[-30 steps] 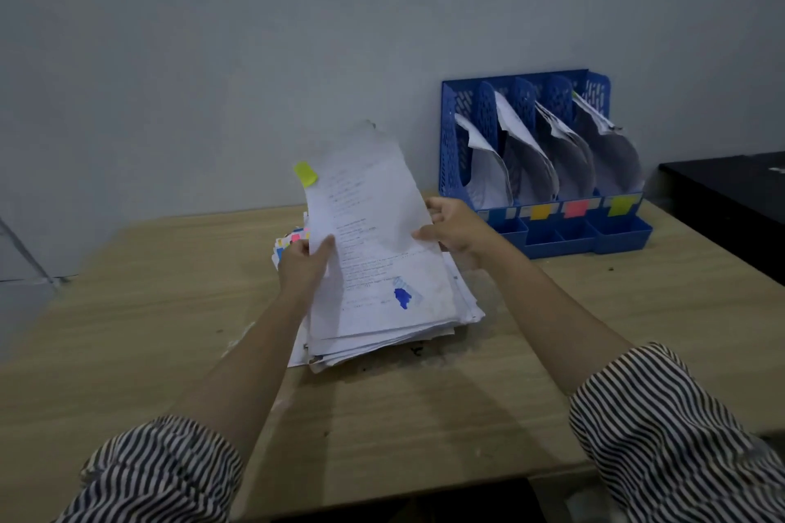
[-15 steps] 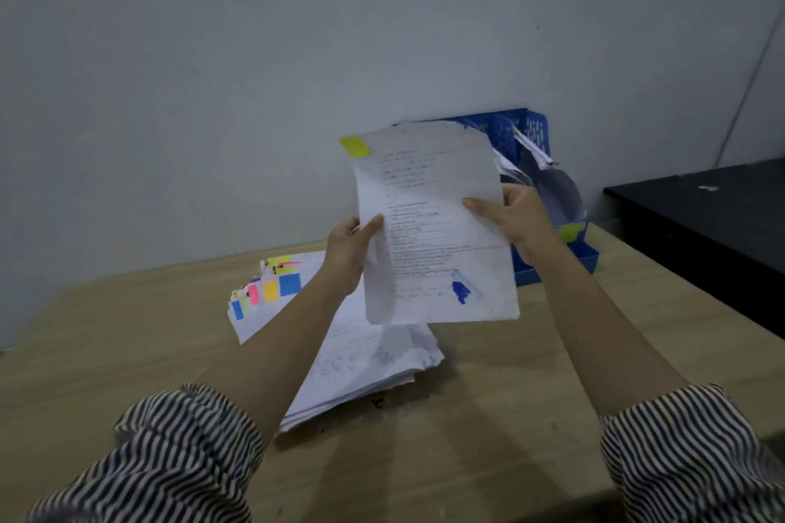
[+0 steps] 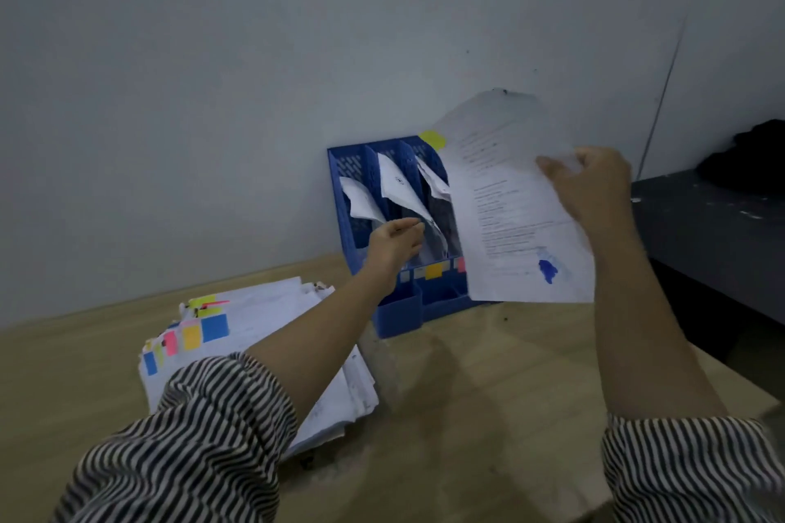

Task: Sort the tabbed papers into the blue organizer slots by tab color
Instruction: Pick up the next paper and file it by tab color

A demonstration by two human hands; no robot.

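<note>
Yellow-tabbed sheet (image 3: 514, 221), limp and light, pinched by my right hand (image 3: 594, 187) at its edge; left hand (image 3: 393, 242) loose, fingers out, at organizer (image 3: 365, 191) papers; hold w/ care.

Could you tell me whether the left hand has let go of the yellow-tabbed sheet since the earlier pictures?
Yes. The left hand has left the sheet and reached forward to the papers in the blue organizer.

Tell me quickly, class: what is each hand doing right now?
Left hand: open, holding nothing, fingers extended toward the papers in the blue plastic slotted organizer.
Right hand: gripping the white printed sheet with a yellow tab, raised before the organizer.
</note>
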